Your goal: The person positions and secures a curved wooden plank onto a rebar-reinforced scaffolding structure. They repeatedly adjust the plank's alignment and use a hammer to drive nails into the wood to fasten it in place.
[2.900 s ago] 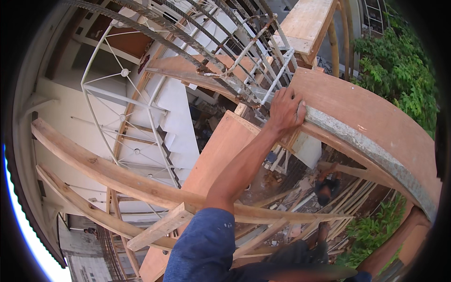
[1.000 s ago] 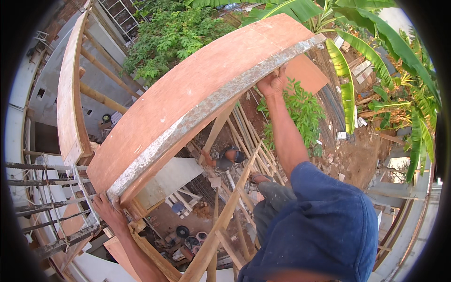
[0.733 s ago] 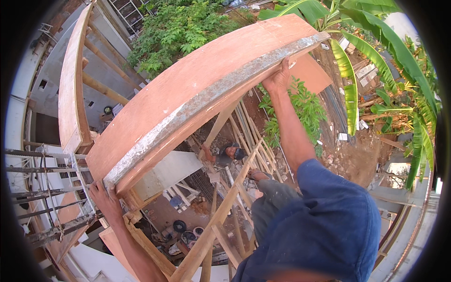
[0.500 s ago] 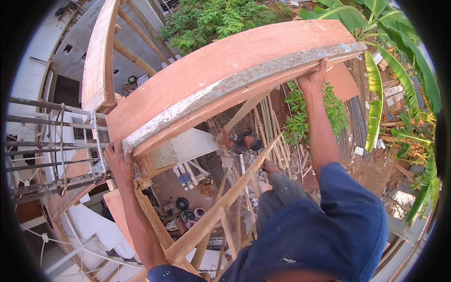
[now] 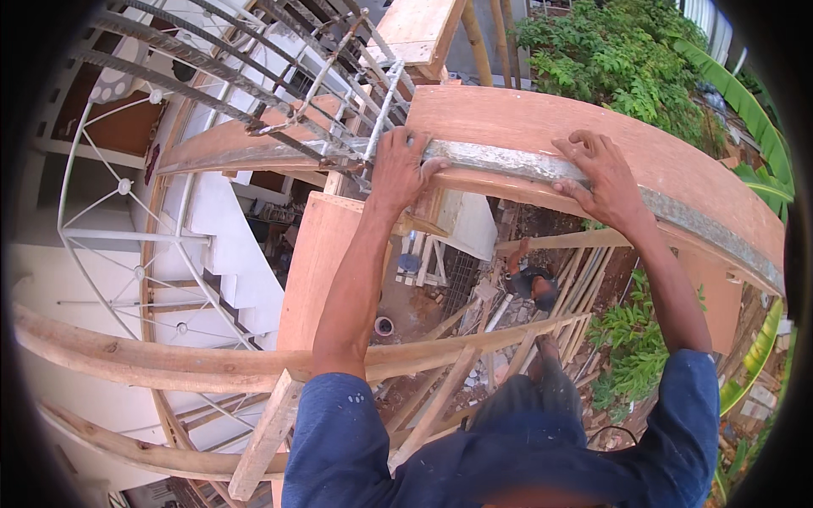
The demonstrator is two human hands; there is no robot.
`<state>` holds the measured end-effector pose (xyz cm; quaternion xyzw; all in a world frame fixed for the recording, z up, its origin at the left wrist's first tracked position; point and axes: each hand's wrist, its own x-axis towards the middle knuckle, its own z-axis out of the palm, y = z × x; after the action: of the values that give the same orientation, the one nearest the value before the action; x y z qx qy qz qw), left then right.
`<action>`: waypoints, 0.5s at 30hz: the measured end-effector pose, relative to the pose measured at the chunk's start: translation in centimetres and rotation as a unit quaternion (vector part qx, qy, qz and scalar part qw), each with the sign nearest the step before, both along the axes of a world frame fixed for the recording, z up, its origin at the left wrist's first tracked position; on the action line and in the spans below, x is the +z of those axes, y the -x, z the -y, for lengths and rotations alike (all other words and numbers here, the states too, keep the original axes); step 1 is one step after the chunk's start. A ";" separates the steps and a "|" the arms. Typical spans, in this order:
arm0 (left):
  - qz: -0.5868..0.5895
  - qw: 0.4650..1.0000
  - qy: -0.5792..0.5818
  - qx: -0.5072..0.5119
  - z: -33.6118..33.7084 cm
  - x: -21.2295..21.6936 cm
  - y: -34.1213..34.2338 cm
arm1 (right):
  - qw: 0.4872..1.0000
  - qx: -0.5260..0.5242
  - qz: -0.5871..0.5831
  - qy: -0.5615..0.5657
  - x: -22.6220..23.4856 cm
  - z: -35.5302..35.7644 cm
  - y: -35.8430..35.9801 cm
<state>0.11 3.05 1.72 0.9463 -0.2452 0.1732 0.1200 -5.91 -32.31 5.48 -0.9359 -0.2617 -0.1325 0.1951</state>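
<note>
— Where are the hands?

— Both are up on the long reddish plywood form board (image 5: pixel 542 118) that arcs from about eleven o'clock round to three. The left hand (image 5: pixel 396 169) is wrapped over its grey, cement-crusted edge (image 5: pixel 508 162), fingers curled on top and thumb beneath — a firm grasp, not a loose rest. The right hand (image 5: pixel 600 173) lies at one o'clock with fingers spread over the same edge, pressing rather than clenched.

— Why hold it like that?

— My judgement: the board is long and set high, so one hand clamps it while the other, spread flat, steadies it against tipping.

— What sits around it?

— At eleven to twelve o'clock a cage of steel reinforcing bars (image 5: pixel 279 76) slopes in, its end just beside the left hand. Another plywood panel (image 5: pixel 318 262) stands under the left forearm. Rough timber poles (image 5: pixel 152 364) cross from nine to four o'clock, apparently as bracing. Far below, near the centre, another person (image 5: pixel 535 286) works on ground littered with planks. Green foliage (image 5: pixel 627 59) fills one to two o'clock, and a white metal frame (image 5: pixel 127 220) stands at nine.
</note>
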 end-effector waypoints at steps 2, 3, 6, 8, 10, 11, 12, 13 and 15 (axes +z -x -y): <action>0.019 0.999 0.029 0.010 0.3 0.3 0.6 | 0.999 0.014 -0.007 0.052 -0.2 -0.8 -0.5; 0.050 0.997 0.049 0.012 0.6 0.4 1.2 | 0.995 0.010 -0.047 0.088 -0.3 -0.9 -0.3; 0.093 0.974 0.194 0.062 1.6 0.4 4.0 | 0.998 0.034 -0.016 0.058 -0.3 -0.8 -0.2; 0.280 0.908 0.300 0.086 1.0 0.7 5.2 | 0.996 0.046 -0.035 0.062 0.0 -0.7 -0.2; 0.351 0.756 0.467 0.296 -2.1 1.3 5.1 | 0.996 0.049 -0.046 0.055 0.1 -0.8 -0.4; 0.362 0.639 0.575 0.362 -4.8 1.8 3.9 | 0.996 0.050 -0.056 0.054 0.1 -0.9 -0.4; 0.360 0.551 0.630 0.412 -7.8 2.4 2.3 | 0.994 0.044 -0.080 0.057 0.2 -0.9 -0.5; 0.302 0.494 0.656 0.484 -11.0 2.9 0.4 | 0.995 0.055 -0.060 0.056 0.2 -1.0 -0.5; 0.179 0.545 0.646 0.504 -16.2 2.0 -2.7 | 0.994 0.064 -0.055 0.065 0.3 -0.9 -0.4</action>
<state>2.79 19.21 3.77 0.5305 0.4335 0.4826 0.5457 -5.50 -31.37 5.78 -0.9339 -0.3177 -0.0504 0.1557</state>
